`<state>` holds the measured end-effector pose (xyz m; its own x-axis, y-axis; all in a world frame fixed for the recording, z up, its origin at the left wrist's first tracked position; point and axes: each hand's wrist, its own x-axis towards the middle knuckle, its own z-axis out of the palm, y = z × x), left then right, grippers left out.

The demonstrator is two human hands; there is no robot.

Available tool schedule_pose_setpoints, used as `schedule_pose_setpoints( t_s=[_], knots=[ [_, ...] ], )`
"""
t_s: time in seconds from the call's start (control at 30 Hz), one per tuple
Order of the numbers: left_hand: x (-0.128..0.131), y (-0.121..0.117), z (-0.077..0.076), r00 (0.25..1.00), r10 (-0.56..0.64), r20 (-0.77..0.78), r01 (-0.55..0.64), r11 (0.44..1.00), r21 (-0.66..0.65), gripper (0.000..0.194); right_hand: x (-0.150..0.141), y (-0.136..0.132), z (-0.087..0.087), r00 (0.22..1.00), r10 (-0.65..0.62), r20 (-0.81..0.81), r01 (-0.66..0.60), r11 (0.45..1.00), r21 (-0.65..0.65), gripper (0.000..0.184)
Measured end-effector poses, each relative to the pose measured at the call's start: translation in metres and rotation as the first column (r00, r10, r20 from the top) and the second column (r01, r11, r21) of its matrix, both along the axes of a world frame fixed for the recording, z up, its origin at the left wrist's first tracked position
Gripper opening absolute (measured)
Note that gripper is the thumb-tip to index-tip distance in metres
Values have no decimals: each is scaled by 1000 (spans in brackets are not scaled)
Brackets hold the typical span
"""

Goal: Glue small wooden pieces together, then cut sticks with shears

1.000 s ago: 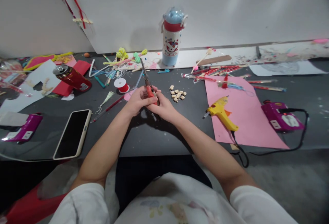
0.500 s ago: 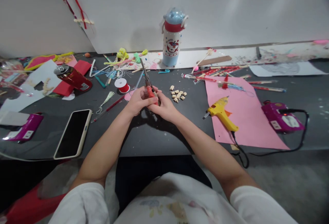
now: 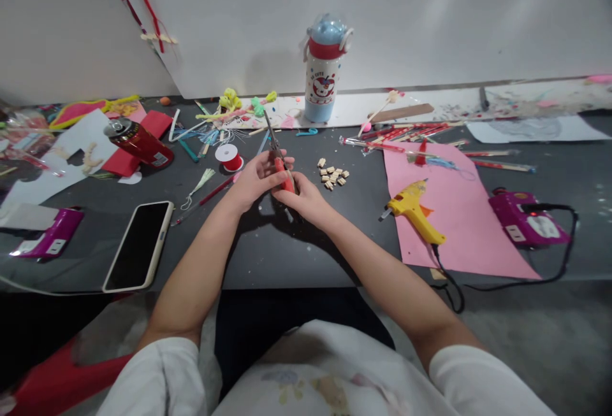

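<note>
Above the dark tabletop, my right hand (image 3: 308, 199) closes around the red handle of a pair of scissors (image 3: 285, 179). The blades point up and away from me. My left hand (image 3: 253, 180) is curled about the scissors from the other side, its thumb by the red handle and its fingers behind the lower blades. Whether something small is also pinched there, I cannot make out. Just right of the hands lies a small pile of short wooden pieces (image 3: 329, 174). A spool of red ribbon (image 3: 232, 160) stands beside my left hand.
A bottle (image 3: 321, 78) stands at the back. On the right, a yellow glue gun (image 3: 415, 209) rests on pink paper (image 3: 471, 225), near a purple power strip (image 3: 523, 218). To the left are a phone (image 3: 138, 247), a tilted red can (image 3: 143, 144) and craft scraps.
My left hand has shifted slightly left, with its fingers spread a little more around the scissors. The right hand keeps its hold. The view has moved slightly.
</note>
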<state>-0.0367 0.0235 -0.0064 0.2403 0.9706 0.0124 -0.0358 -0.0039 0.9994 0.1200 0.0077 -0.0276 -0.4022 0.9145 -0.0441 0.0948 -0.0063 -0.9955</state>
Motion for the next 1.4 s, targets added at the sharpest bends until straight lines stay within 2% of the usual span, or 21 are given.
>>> schedule_pose_setpoints(
  t_s=[0.13, 0.3, 0.57, 0.8, 1.03, 1.4],
  knots=[
    [-2, 1, 3, 999, 51, 4, -52, 999, 16, 69, 1, -4, 6, 997, -45, 63, 47, 998, -38, 46],
    [-2, 1, 3, 994, 108, 26, -108, 994, 5, 64, 1, -5, 7, 996, -41, 78, 45, 998, -51, 47],
    [-5, 3, -2, 991, 126, -39, -126, 992, 5, 56, 0, -6, 6, 998, -45, 55, 46, 999, -27, 44],
    [-3, 2, 5, 987, 158, -36, -160, 985, -69, 52, -1, -5, 3, 997, -54, 57, 56, 998, -30, 44],
    [0, 1, 12, 979, 194, 58, -191, 980, -57, 49, -2, -6, 3, 996, -53, 74, 55, 998, -26, 45],
    [3, -2, 18, 972, 217, 92, -212, 975, -59, 44, -1, -8, 3, 996, -38, 79, 39, 999, -3, 45]
  ],
)
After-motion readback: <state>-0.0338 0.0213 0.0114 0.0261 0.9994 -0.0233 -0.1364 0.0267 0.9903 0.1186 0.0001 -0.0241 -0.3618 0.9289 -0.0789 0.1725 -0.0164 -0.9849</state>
